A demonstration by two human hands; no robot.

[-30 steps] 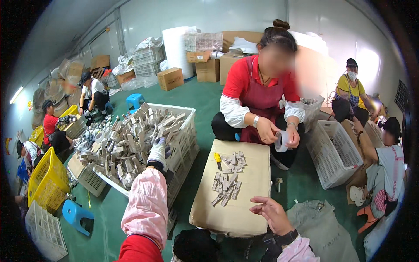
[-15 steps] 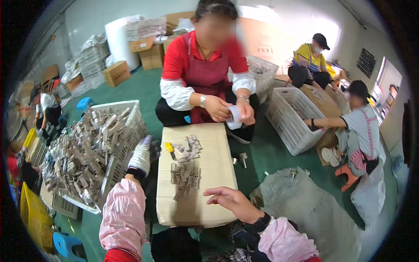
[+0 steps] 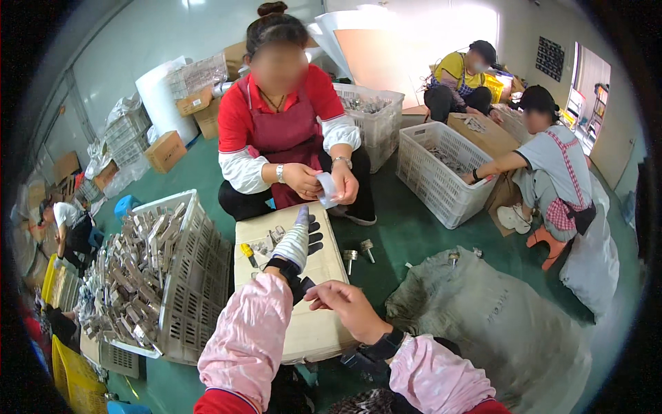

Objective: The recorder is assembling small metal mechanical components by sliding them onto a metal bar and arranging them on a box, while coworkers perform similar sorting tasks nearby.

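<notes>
My left hand [image 3: 301, 238], in a white ribbed glove with dark fingertips, stretches over the cardboard box [image 3: 321, 324] with its fingers extended and nothing in them. A black wristband [image 3: 281, 265] is around that wrist. My bare right hand [image 3: 345, 307] is beside it, fingers closed on the wristband's loose dark strap end [image 3: 302, 290]. Small grey metal parts [image 3: 267, 243] lie on the box, partly hidden by my left hand and forearm. A yellow-handled tool [image 3: 248, 252] lies left of them.
At left, a white crate [image 3: 196, 276] is heaped with metal pieces. Opposite me, a person in red holds a tape roll [image 3: 326, 190]. Screw-like metal parts [image 3: 351, 259] stand on the green floor beside a grey sack [image 3: 483, 303]. Two people sit near another white crate [image 3: 441, 193].
My left hand has swung right, from beside the left crate to above the box. My right fingers have closed on the strap at my left wrist. The view has shifted.
</notes>
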